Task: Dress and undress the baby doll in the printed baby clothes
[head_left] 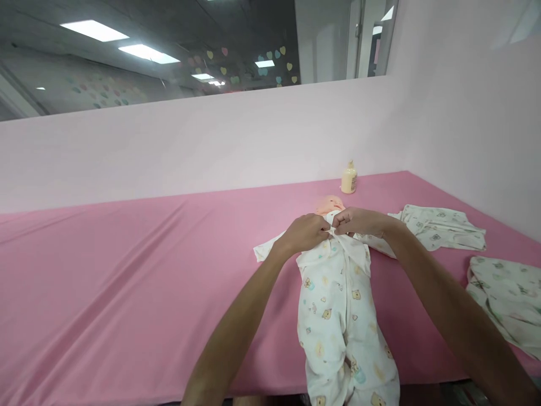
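A white baby romper with bear prints lies front side up, its legs hanging over the near edge of the table. It is on what looks like a baby doll, whose pinkish head shows only in part beyond my hands. My left hand is closed, pinching the romper at the neckline. My right hand pinches the same neckline from the other side, fingertips almost touching those of the left. A closure line runs down the front from there. One sleeve sticks out to the left; my fingers hide the fastening itself.
Pink cloth with creases covers the table. A pale yellow pump bottle stands at the back by the white wall. To the right lie printed white garments and a folded printed cloth. A window runs above.
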A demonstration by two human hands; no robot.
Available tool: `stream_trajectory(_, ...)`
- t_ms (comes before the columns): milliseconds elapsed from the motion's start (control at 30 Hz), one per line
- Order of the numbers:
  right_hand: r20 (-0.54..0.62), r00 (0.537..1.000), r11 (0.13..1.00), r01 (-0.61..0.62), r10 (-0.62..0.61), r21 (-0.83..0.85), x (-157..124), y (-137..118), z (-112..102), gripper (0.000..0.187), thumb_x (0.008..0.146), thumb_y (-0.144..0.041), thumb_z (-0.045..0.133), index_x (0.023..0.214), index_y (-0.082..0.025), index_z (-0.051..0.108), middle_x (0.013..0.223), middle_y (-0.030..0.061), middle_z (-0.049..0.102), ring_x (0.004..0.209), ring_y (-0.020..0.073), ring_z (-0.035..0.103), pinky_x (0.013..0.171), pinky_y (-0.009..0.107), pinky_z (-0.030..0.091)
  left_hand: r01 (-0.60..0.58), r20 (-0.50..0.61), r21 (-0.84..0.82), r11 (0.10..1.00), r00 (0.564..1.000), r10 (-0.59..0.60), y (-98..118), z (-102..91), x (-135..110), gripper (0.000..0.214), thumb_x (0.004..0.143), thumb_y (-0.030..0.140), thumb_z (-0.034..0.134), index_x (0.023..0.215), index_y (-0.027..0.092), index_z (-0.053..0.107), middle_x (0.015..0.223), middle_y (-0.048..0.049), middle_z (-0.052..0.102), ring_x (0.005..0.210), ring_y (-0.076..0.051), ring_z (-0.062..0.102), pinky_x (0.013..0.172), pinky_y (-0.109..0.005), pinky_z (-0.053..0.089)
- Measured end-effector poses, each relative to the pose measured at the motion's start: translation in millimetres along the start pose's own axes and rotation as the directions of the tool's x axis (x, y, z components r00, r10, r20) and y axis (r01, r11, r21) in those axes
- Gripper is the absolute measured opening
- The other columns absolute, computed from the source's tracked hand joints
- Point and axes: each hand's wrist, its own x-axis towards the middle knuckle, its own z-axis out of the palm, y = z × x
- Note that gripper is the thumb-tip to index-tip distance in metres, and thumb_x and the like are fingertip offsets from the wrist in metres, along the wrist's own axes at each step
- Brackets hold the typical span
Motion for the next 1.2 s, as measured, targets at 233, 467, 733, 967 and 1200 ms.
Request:
stream_trajectory(233, -0.02, 0.999, 0.999, -0.043, 0.043, -0.018, -2, 0, -1, 0.023, 0.077, -0.037, 0.059, 0.065, -0.018, 0.056, 0.07, -0.0004, 0.051, 0.066, 0.0118, 0.047, 0.059, 0.024, 0.036, -0.016, -0.002, 0.039, 0.999, 1.0, 0.016, -2, 4.9, 1, 0.029, 0.085, 0.019, 0.044, 0.056, 0.017, 0.041, 0.059, -0.0004, 0.046, 0.064, -0.014, 0.045, 0.06, -0.027, 0.026)
stream_trajectory(467, -0.149, 0.985, 0.979, -0.11, 0.085, -0.171, 3, -2, 9, 0.016, 0.07, -0.021, 0.056, 0.058, -0.018, 0.046, 0.062, -0.0015, 0.041, 0.057, 0.0094, 0.036, 0.05, 0.025, 0.024, 0.006, 0.012, 0.167, 0.986, 1.0, -0.008, 5, 4.9, 1, 0.024, 0.085, 0.02, 0.045, 0.066, 0.017, 0.061, 0.068, -0.0034, 0.059, 0.071, -0.017, 0.052, 0.062, -0.027, 0.028)
stream_trajectory(733, -0.186, 0.982, 0.889, -0.071, -0.016, -0.452, 8, -11, 23, 0.032, 0.071, -0.02, 0.056, 0.055, -0.019, 0.028, 0.058, -0.0032, 0.028, 0.054, 0.009, 0.023, 0.052, 0.028, 0.016, -0.019, 0.059, 0.224, 0.974, 0.998, 0.006, 6, 2.1, -2, 0.025, 0.079, 0.012, 0.044, 0.056, 0.018, 0.051, 0.058, -0.0024, 0.049, 0.063, -0.016, 0.048, 0.058, -0.029, 0.023)
stream_trajectory(967, -0.136, 0.988, 0.983, -0.093, 0.071, -0.158, 9, -2, 16, 0.016, 0.071, -0.02, 0.056, 0.061, -0.019, 0.043, 0.058, -0.0035, 0.034, 0.052, 0.0089, 0.028, 0.05, 0.026, 0.02, 0.017, 0.065, 0.03, 0.999, 0.998, -0.019, -5, 0.1, -1, 0.022, 0.083, 0.024, 0.046, 0.064, 0.019, 0.058, 0.061, -0.0002, 0.051, 0.06, -0.013, 0.044, 0.058, -0.027, 0.024)
stream_trajectory(1200, -0.055, 0.998, 1.0, 0.0, 0.001, 0.008, 2, -3, 8, 0.01, 0.074, -0.026, 0.057, 0.077, -0.018, 0.063, 0.068, -0.0005, 0.055, 0.064, 0.0122, 0.048, 0.059, 0.024, 0.036, -0.004, 0.028, 0.003, 1.0, 1.0, 0.004, -10, -4.6, -1, 0.025, 0.083, 0.022, 0.045, 0.061, 0.018, 0.054, 0.056, 0.0007, 0.043, 0.055, -0.011, 0.037, 0.056, -0.027, 0.024)
